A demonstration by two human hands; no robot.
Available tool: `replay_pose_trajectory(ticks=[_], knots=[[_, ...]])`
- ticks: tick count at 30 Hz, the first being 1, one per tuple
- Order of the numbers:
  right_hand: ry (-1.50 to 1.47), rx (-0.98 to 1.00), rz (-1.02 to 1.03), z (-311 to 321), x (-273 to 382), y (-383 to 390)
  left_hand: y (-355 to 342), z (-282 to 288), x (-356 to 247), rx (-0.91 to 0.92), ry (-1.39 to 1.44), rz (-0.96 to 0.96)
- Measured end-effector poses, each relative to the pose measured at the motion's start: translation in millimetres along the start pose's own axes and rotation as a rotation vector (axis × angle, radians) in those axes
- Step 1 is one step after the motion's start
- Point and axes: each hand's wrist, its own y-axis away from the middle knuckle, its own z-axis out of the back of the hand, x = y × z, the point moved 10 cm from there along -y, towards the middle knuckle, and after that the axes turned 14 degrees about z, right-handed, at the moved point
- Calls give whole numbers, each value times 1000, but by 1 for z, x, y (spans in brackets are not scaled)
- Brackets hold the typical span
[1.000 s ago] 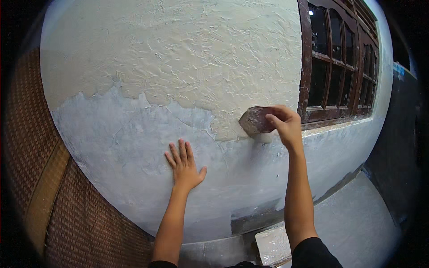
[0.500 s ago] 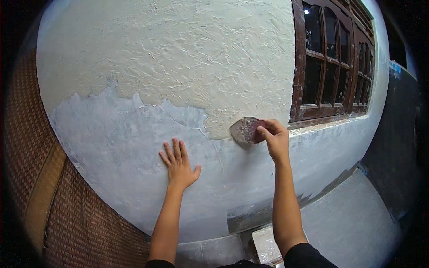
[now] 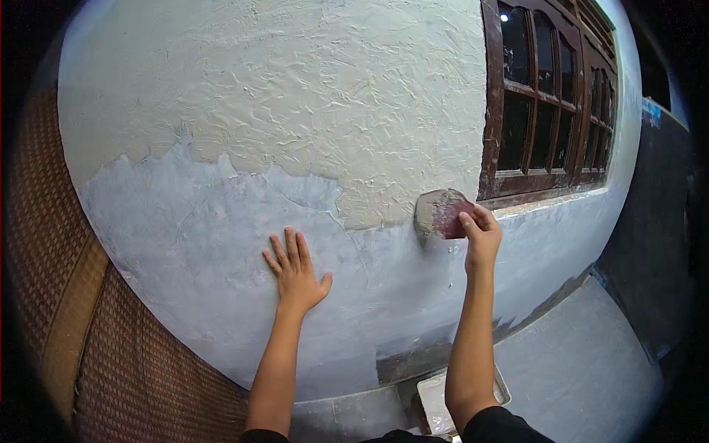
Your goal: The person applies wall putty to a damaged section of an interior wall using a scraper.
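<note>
Flat against the bluish-grey lower part of the wall (image 3: 221,295) rests my left hand (image 3: 297,273), fingers spread and holding nothing. My right hand (image 3: 481,235) pinches the right edge of a dark-red putty spreader (image 3: 459,215) between thumb and fingers. Greyish-cream paste covers the spreader's left side. It is at the wall, along the lower border of the cream textured coat (image 3: 369,96), a little below and left of the window's corner. Whether its edge touches the surface is hard to tell.
A brown wooden window (image 3: 543,103) with dark panes and a pale sill (image 3: 550,204) is at upper right. Woven matting (image 3: 140,347) lines the left. Below my right forearm, a whitish tray (image 3: 436,406) stands on the grey tiled floor (image 3: 576,369). A dark panel (image 3: 650,236) stands far right.
My right hand has moved right with the putty spreader, toward the window's lower corner. Cream coating now shows where the spreader was. My left hand stays put.
</note>
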Motion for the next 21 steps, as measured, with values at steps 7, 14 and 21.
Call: replay_pose_trajectory(ticks=[7,14,21], knots=[[-10,213,1,-57,5,0,0,1,0,10,0,12],[-37,162,35,-32,19,-18,2,1,1,-1,8,2],[62,256,66,-40,22,-40,0,1,2,19,1,15]])
